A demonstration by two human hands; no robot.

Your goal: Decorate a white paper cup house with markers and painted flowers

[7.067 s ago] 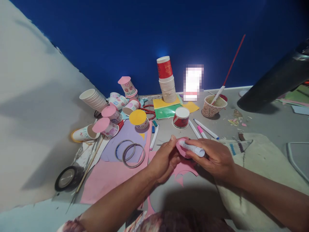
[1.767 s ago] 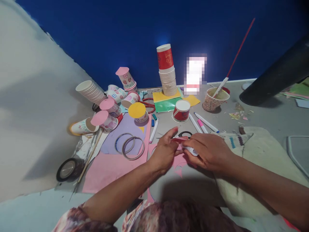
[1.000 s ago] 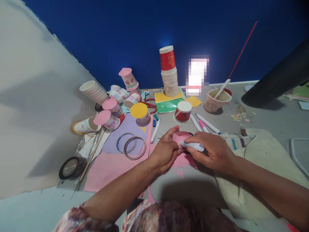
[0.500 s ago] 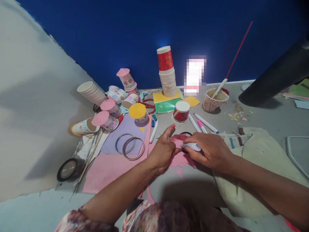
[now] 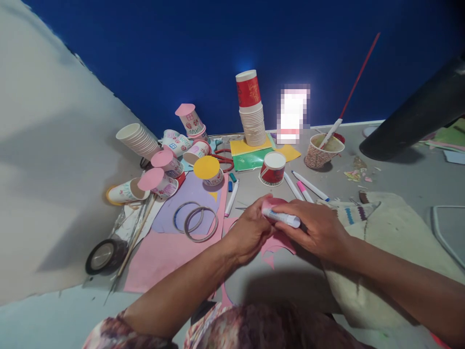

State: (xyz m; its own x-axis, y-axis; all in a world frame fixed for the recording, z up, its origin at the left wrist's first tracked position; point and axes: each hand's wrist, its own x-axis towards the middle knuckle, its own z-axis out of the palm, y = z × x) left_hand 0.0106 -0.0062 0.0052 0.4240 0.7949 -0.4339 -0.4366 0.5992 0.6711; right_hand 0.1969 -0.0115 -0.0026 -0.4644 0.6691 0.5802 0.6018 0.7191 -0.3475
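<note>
My left hand (image 5: 252, 225) is closed on a pink paper piece (image 5: 271, 202), curved up between its fingers and thumb. My right hand (image 5: 314, 223) grips a white glue stick (image 5: 286, 218), its front end against the pink paper. Beneath both hands lies more pink paper (image 5: 279, 242) with curved cut edges, and a small pink scrap (image 5: 269, 261) is just in front. Beyond the hands stands a red and white paper cup (image 5: 272, 168), upside down.
Two bangles (image 5: 201, 224) rest on purple and pink sheets at the left. Decorated cups (image 5: 160, 182) and a tape roll (image 5: 103, 256) are farther left. Behind are a cup stack (image 5: 252, 123), red-handled scissors (image 5: 225, 160) and a pen cup (image 5: 323, 150). Markers (image 5: 308, 184) and cloth (image 5: 385, 242) lie right.
The pink paper has been tilted up and bent in my left hand, whose thumb has folded in. The glue stick has shifted slightly left across it.
</note>
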